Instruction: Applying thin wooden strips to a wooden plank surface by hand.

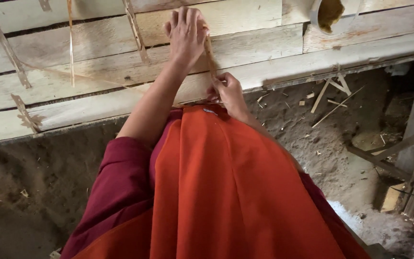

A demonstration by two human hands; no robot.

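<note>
Bamboo, or a like pale fibre, made up the thin strip (210,56) that both hands worked at upper centre of the frame. The left hand (186,32) lay flat-fingered over the strip's upper end, pressing it against the wooden planks (255,19); whether its fingers curled round the strip could not be told. The right hand (227,91), just below, was closed in a pinch on the strip's lower end, near the plank edge. Judged risks: the strip was narrow and could split or snap if bent sharply between the two grips, and its raw edges could cut or splinter a finger if it slid through the pinch. Outward, similar strips (137,33) lay across the planks at upper left, offcuts (334,91) littered the dirt floor (34,182) at right, and a white container (329,17) stood at the top right edge
</note>
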